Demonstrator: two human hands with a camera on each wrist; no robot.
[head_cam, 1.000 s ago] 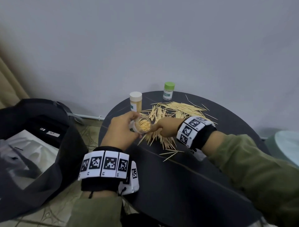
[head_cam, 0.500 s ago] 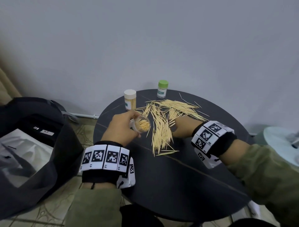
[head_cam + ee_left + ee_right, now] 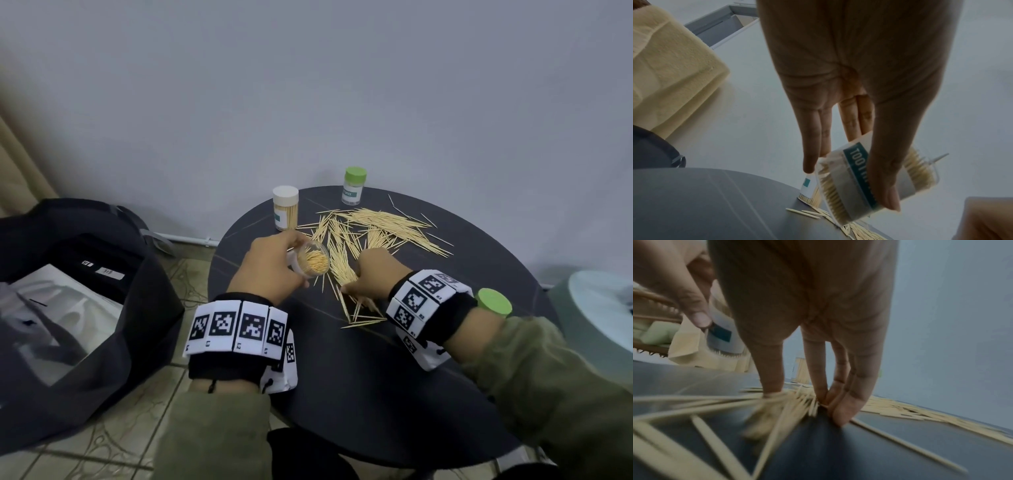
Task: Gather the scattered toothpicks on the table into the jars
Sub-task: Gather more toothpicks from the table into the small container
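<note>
Half a second ago our right hand (image 3: 371, 277) lay farther out on the surface (image 3: 376, 394); now it has come back to the near end of the toothpicks (image 3: 777, 400). Its fingers (image 3: 846, 405) press together on the surface and, with the thumb, pinch a small bunch. Our left hand (image 3: 270, 270) still holds the open jar (image 3: 312, 262), tilted and nearly full, just left of these fingers. Many toothpicks remain beyond them, so we judge several more pinches are needed.
</note>
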